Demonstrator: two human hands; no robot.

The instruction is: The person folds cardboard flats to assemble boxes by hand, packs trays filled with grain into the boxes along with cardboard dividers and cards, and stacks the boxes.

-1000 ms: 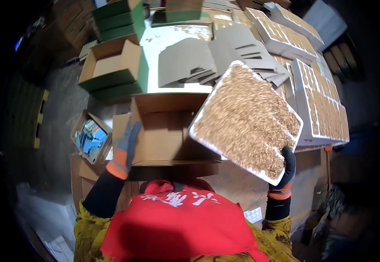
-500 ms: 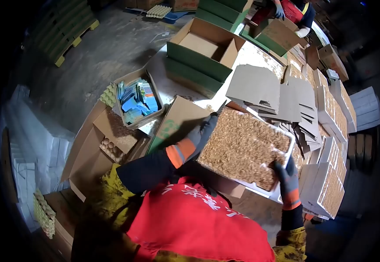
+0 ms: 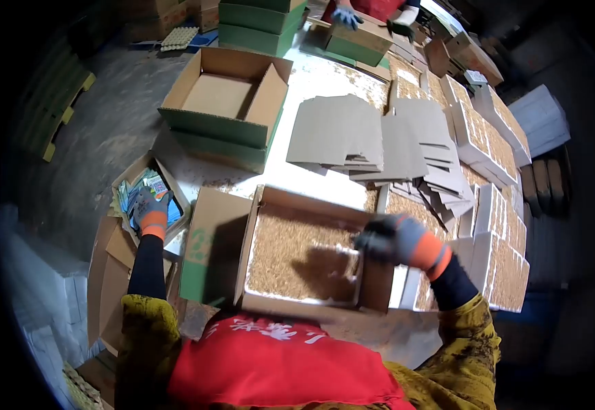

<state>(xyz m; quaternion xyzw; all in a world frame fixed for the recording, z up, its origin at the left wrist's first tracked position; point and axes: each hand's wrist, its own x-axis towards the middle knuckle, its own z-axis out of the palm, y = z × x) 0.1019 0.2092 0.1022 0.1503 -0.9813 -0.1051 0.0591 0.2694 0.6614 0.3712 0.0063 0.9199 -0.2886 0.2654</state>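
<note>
My left hand (image 3: 150, 210), in a grey and orange glove, reaches into a small carton (image 3: 180, 217) of blue printed packets (image 3: 128, 198). Its thumb and fingers look apart over the packets. Directly before me stands an open cardboard box (image 3: 243, 277). Inside lies a white foam case (image 3: 304, 298) topped with a layer of loose tan husks (image 3: 287, 249). My right hand (image 3: 403, 242), gloved alike, hovers above this box's right side. Motion blurs its fingers, so their grip is unclear.
Grey cardboard sheets (image 3: 335, 133) lie beyond the box. White foam cases of husks (image 3: 503, 266) are stacked at right. An open green-sided carton (image 3: 222, 140) stands at back left. Across the table, a co-worker's gloved hand (image 3: 347, 17) is on another carton (image 3: 359, 44).
The husk-topped case, held in both hands before, now sits inside the cardboard box. My left hand has moved left to the packets; my right hand has let go and risen. The view has turned right.
</note>
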